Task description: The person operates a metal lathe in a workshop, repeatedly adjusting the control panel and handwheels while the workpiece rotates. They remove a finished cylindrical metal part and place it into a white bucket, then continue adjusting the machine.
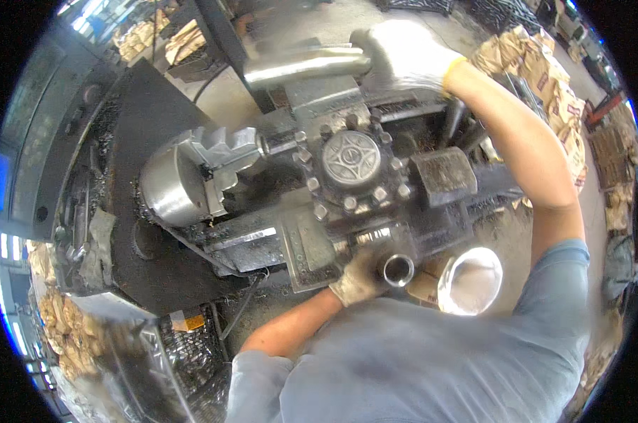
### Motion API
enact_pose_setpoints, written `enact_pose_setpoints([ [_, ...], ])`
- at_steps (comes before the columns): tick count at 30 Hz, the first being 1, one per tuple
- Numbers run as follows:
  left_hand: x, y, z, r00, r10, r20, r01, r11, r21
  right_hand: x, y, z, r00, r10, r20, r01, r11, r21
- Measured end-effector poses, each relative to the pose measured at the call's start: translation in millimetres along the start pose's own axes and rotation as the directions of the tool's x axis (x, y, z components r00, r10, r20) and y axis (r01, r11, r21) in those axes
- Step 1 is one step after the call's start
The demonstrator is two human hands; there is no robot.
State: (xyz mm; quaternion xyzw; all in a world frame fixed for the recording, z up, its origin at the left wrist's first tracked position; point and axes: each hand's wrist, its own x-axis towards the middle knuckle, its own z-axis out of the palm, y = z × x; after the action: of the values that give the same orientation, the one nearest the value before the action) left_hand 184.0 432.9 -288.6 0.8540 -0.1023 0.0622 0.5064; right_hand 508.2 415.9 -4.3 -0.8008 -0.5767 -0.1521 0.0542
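My left hand [358,280], in a soiled work glove, is at the near side of a lathe's carriage, beside a round metal ring with a dark centre [398,270]; its fingers are blurred and partly hidden. My right arm reaches over to the far side, where my right hand [406,55], in a white glove with a yellow cuff, is at the right end of a shiny metal cylinder [308,64]. Blur hides whether it grips that. Between my hands stands the tool post [352,157] with several square-headed bolts. The lathe chuck [173,185] with stepped jaws is to the left.
A dark block [443,176] sits right of the tool post. A bright round metal rim [469,281] stands near my body. Metal chips lie in a mesh-like container [192,354] at lower left. Brown paper sacks [551,90] are piled at the right.
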Motion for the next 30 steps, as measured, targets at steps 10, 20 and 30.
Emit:
enact_pose_setpoints([
  [10, 0, 28, -22, 0.976, -0.215, -0.030, 0.202, 0.950, -0.237, 73, -37, 104, 0.777, -0.148, 0.612, 0.119, 0.989, 0.087],
  [20, -224, 11, -103, 0.155, -0.634, -0.757, 0.501, 0.711, -0.493, 55, 1, 177, 0.679, -0.296, 0.672, -0.159, 0.834, 0.528],
  [30, -377, -52, -167, -0.438, -0.652, -0.619, -0.245, 0.749, -0.616, 109, -63, 147, 0.463, -0.320, 0.827, -0.578, 0.598, 0.555],
])
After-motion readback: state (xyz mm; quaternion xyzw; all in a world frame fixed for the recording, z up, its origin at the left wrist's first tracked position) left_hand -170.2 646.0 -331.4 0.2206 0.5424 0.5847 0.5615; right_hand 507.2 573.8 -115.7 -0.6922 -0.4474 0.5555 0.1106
